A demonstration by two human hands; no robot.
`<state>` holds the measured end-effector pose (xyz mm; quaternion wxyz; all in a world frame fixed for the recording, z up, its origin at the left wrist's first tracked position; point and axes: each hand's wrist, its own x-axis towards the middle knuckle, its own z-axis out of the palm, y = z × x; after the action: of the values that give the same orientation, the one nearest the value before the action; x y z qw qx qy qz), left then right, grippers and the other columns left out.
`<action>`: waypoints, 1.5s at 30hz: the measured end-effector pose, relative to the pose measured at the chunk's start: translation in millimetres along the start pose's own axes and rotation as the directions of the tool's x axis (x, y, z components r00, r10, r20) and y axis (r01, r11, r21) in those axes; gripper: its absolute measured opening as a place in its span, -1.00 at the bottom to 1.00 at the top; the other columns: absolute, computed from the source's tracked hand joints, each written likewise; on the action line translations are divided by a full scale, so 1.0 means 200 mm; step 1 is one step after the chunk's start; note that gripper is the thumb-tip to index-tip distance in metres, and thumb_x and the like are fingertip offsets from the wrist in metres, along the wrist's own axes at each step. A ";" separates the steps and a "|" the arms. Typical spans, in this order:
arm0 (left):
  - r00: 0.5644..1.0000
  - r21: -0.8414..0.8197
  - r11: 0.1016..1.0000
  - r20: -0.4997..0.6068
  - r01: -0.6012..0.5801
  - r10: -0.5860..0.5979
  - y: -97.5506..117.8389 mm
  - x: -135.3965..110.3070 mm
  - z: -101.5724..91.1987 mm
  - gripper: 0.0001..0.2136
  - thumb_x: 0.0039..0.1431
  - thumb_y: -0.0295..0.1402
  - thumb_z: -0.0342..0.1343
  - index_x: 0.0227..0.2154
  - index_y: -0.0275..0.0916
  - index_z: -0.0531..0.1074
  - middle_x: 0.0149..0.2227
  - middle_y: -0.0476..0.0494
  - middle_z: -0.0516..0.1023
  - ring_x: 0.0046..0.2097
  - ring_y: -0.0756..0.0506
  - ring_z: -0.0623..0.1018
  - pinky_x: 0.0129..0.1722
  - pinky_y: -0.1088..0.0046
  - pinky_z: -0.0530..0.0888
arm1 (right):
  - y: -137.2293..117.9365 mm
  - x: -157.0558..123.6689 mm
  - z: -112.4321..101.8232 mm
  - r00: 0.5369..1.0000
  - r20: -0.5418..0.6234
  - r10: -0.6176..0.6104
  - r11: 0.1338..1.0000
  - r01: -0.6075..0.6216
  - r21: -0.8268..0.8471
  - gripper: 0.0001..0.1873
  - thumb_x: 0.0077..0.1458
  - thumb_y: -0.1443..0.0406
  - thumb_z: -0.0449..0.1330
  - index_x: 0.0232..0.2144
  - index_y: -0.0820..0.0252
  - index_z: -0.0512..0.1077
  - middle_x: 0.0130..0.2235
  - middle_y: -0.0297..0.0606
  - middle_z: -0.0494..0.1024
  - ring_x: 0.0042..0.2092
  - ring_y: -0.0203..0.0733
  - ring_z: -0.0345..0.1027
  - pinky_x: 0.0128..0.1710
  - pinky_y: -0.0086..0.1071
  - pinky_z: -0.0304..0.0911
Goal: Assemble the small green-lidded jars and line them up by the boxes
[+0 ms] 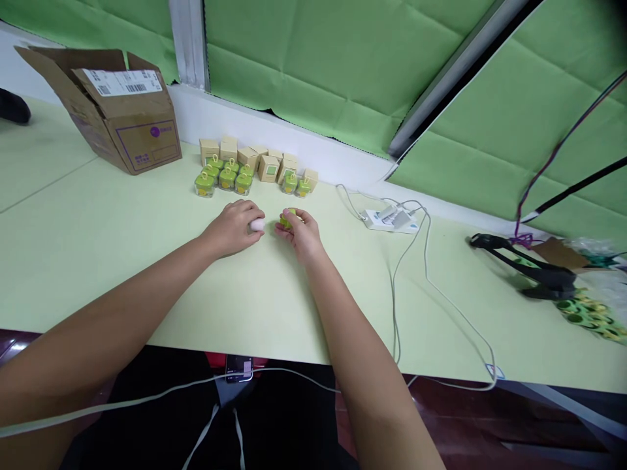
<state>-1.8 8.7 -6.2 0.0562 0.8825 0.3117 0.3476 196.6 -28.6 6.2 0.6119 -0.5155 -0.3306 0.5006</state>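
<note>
Your left hand [234, 228] is curled over a small white rounded piece [257, 225], fingers closed on it, with only its end peeking out. Your right hand [302, 235] pinches a small green piece [288, 218] between thumb and fingertips. Both pieces sit low over the pale table [122, 248], just apart, in front of the row of green-lidded clear pots [225, 179] and little kraft boxes [268, 168]. They look light, hard and smooth (likely plastic, so a bit slippery), so a fingertip pinch across the sides should suit. Your forearms reach straight out, wrists low, knuckles up.
</note>
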 end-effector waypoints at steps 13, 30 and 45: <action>0.997 0.133 0.990 0.057 0.051 -0.060 0.00 -0.01 0.01 -0.74 0.19 -0.22 0.20 -0.10 -0.13 0.62 0.14 -0.34 0.42 0.20 -0.42 0.34 0.10 -0.10 0.28 | 0.00 0.00 0.01 1.000 0.004 0.006 0.999 -0.006 -0.045 -0.59 -0.07 0.14 0.51 -0.26 0.12 0.44 -0.30 -0.36 0.57 -0.36 -0.29 0.53 -0.25 -0.30 0.58; 0.980 0.143 0.983 0.142 0.116 -0.136 0.01 -0.01 0.01 -0.70 0.30 -0.23 0.05 0.03 -0.13 0.49 0.05 -0.25 0.50 0.11 -0.31 0.45 0.09 0.02 0.34 | -0.01 -0.02 0.03 0.999 -0.031 0.019 0.996 -0.021 -0.086 -0.74 0.09 0.24 0.42 -0.24 0.14 0.43 -0.29 -0.36 0.58 -0.36 -0.30 0.55 -0.29 -0.36 0.57; 0.987 0.178 0.981 0.122 0.078 -0.101 0.02 0.01 0.01 -0.72 0.29 -0.26 0.03 -0.04 -0.23 0.51 0.13 -0.23 0.58 0.15 -0.31 0.51 0.07 0.06 0.37 | -0.01 -0.02 0.03 0.999 -0.042 0.020 0.995 -0.024 -0.098 -0.75 0.10 0.24 0.41 -0.23 0.13 0.44 -0.29 -0.36 0.58 -0.36 -0.29 0.54 -0.28 -0.35 0.56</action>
<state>3.1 7.0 -4.3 0.0155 0.8900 0.3757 0.2578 191.6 -30.8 10.3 0.5867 -0.5588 -0.3368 0.4797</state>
